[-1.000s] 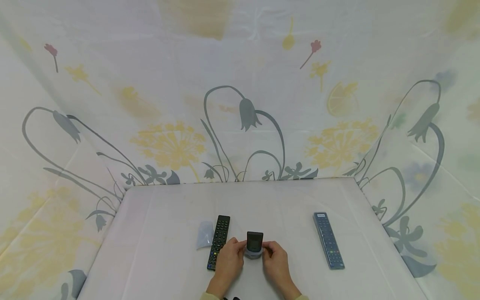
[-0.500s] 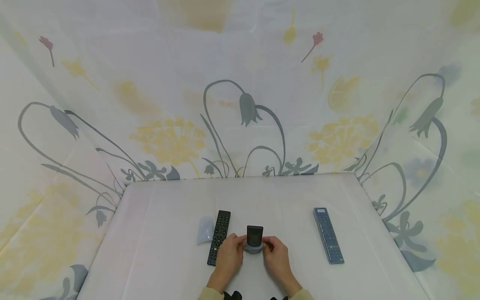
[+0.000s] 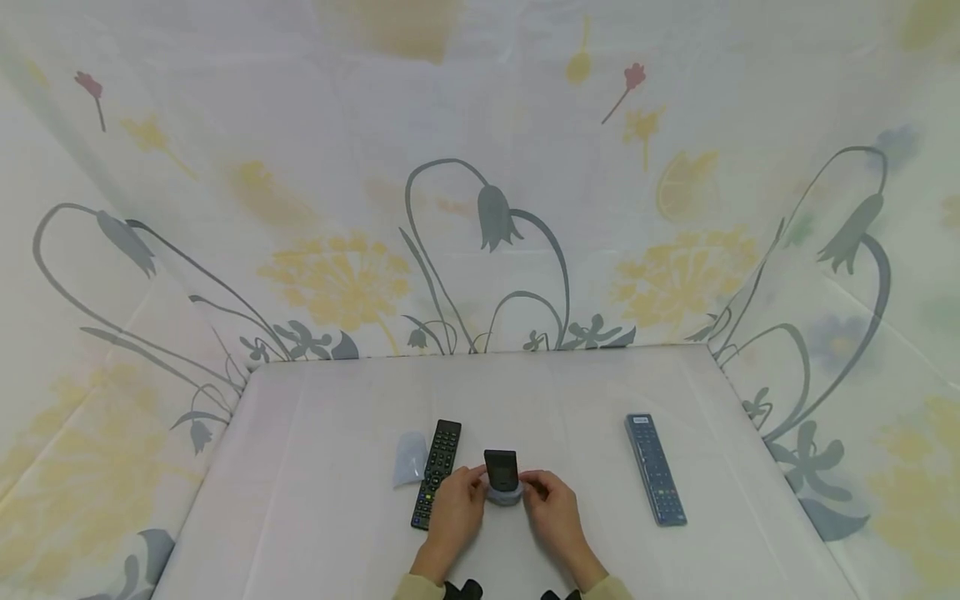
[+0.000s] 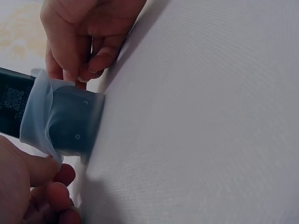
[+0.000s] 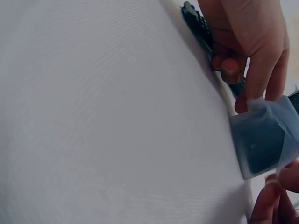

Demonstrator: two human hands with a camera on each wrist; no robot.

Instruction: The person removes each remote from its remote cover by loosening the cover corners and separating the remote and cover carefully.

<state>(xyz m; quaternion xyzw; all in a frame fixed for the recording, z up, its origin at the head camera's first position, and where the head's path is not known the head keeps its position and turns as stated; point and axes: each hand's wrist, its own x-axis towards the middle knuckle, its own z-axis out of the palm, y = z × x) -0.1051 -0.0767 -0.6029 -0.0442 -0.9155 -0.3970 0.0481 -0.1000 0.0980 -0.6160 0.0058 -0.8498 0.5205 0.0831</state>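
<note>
A small black remote control [image 3: 501, 469] stands on end between my hands, its lower part inside a pale translucent sleeve [image 3: 504, 495]. The sleeve's upper edge is folded down, and its lower end sits against the tabletop in the left wrist view. A printed code shows on the remote's bare part [image 4: 14, 100]. My left hand [image 3: 454, 510] pinches the sleeve's folded edge on one side. On the opposite side my right hand [image 3: 553, 514] pinches the same edge. Close-up, the right hand's fingertips are partly hidden behind the sleeve.
A long black remote control [image 3: 442, 450] lies just left of my left hand, partly covered by it. Beside it is a flat translucent sleeve [image 3: 409, 458]. A blue-covered remote [image 3: 656, 469] lies at the right of the white table [image 3: 337, 533]. Flower-printed cloth rises behind.
The standing remote's top has shifted slightly left and now leans that way. Both hands keep hold of the sleeve with little movement. The head view has tipped slightly downward-to-upward, raising the table scene.
</note>
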